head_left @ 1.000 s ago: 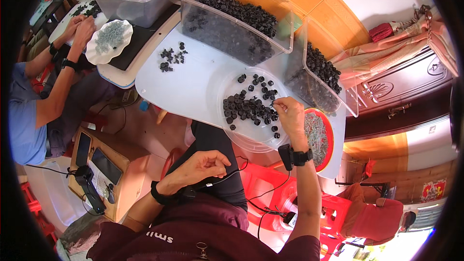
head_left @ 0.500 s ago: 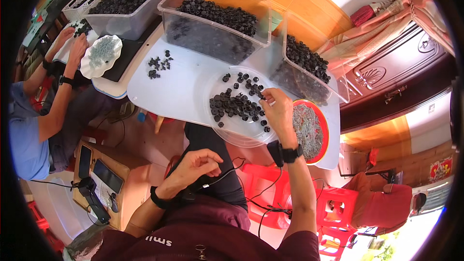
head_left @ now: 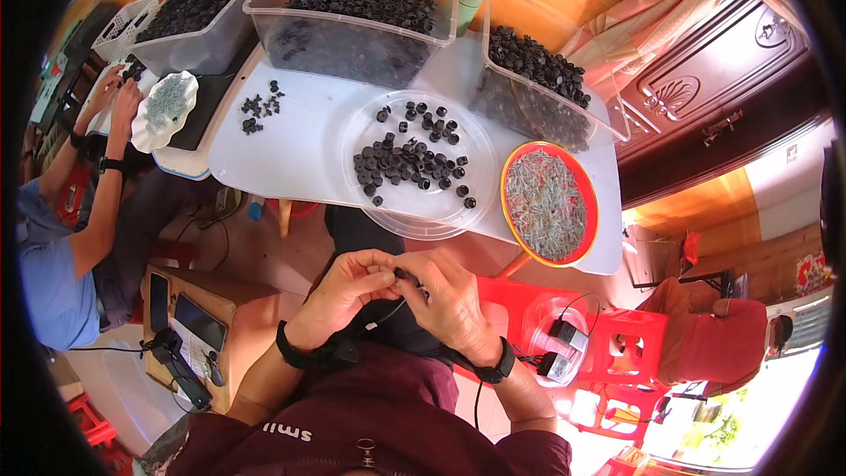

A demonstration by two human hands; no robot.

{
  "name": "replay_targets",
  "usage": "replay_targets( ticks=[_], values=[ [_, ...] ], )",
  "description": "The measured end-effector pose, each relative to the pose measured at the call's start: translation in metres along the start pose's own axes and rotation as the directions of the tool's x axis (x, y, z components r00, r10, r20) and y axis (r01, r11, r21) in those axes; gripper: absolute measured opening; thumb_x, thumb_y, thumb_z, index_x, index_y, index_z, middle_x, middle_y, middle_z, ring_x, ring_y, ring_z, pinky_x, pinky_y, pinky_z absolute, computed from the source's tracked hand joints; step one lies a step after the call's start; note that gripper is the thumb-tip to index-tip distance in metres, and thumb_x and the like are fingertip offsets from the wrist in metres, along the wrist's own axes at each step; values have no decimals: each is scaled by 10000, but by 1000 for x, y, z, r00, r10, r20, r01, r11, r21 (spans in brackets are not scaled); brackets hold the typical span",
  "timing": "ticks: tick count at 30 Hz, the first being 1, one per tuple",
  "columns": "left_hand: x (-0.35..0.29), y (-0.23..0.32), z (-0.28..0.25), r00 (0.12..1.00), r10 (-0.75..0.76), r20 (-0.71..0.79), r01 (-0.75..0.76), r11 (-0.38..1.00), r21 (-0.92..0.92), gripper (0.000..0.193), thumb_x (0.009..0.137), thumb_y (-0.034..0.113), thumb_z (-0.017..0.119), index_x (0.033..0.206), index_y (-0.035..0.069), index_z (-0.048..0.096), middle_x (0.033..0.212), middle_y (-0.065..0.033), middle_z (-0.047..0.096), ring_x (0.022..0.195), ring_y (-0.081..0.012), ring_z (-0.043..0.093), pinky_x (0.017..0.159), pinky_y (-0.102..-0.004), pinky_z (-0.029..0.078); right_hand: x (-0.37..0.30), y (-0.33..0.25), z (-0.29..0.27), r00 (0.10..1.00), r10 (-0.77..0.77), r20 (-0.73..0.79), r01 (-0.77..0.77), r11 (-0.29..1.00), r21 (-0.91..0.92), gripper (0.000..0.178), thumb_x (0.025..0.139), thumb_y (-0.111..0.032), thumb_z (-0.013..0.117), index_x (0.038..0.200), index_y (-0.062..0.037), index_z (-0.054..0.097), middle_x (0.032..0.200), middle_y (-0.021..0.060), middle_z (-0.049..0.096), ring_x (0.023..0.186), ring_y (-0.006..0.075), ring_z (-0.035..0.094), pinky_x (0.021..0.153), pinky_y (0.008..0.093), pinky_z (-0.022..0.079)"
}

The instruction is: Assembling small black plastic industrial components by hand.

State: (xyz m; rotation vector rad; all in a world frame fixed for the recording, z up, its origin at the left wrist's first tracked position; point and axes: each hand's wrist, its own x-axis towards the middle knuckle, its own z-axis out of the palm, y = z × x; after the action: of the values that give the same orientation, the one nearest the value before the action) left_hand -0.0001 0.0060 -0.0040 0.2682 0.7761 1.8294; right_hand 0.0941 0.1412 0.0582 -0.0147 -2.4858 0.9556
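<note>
**Both hands pinch one small black part, close to the body**

Hands together at centre, below the table edge. Left hand [head_left: 348, 286] and right hand [head_left: 449, 300] meet fingertip to fingertip, and a small black part [head_left: 404, 275] sits right btwn them, pinched at the tips. Both grips narrow, fingers curled in tight on that part; most of it is hidden by the fingers, so its shape can't be told. A thin dark cord runs under the left hand's fingers toward the wrist. Black watch-type bands on both wrists.

Just ahead of the grip, up on the white table [head_left: 300, 150]: clear round tray [head_left: 370, 123] w/ a scatter of the same kind of black parts [head_left: 401, 163], bunched at the middle, a few strays toward the far side. To the right of the grip and ahead, touching the tray's rim or nearly so: red-rimmed round dish [head_left: 507, 167] full of thin pale green-grey pins. Further out beyond the tray, three clear tubs [head_left: 352, 35] loaded w/ black parts. A small loose heap of black bits [head_left: 260, 108] lies ahead-left on the table.

Far left of the grip, well apart: another person in a blue shirt, hands [head_left: 119, 97] at a white scalloped dish [head_left: 163, 106].

Lower left of the grip, near: a wooden stool w/ phones on it. Right of the grip, lower: red plastic stool [head_left: 529, 308].
</note>
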Motion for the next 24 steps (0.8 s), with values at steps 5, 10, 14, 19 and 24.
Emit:
replay_targets(
  ticks=[5,10,14,19,24],
  values=[
    [1,-4,1,999,-39,25,39,999,-14,126,852,58,598,970,18,616,899,-53,644,777,-104,633,733,-235,528,-11,2,-4,996,-91,-16,90,995,-52,316,668,5,703,960,-54,598,850,91,615,712,256,605,601,330,505],
    [-2,0,-1,1000,-21,6,21,999,44,114,830,39,591,940,15,606,885,-77,633,761,-128,611,721,-243,505,-12,37,-43,981,110,-162,-145,964,-221,243,668,-42,705,894,-32,620,841,113,608,746,277,595,634,349,489],
    [-1,0,-2,1000,-20,14,19,999,32,111,825,7,570,928,11,612,885,-88,636,756,-131,615,722,-245,505,-32,102,-105,935,236,-266,-336,834,-439,214,675,-58,684,878,-18,626,818,138,600,787,303,593,665,374,477],
    [0,-3,0,999,-50,8,50,997,62,112,831,5,562,928,13,617,884,-85,635,757,-128,613,719,-244,502,-39,130,-115,867,461,-188,-496,773,-396,166,668,-36,672,827,-17,629,778,136,594,724,291,601,648,374,472],
    [-3,-1,0,998,-57,-8,58,995,77,111,831,7,567,927,21,620,886,-80,635,772,-127,614,717,-241,503,-31,149,-114,872,417,-257,-489,779,-394,139,660,-23,673,791,-14,627,730,117,592,679,263,606,630,351,476]
  ],
)
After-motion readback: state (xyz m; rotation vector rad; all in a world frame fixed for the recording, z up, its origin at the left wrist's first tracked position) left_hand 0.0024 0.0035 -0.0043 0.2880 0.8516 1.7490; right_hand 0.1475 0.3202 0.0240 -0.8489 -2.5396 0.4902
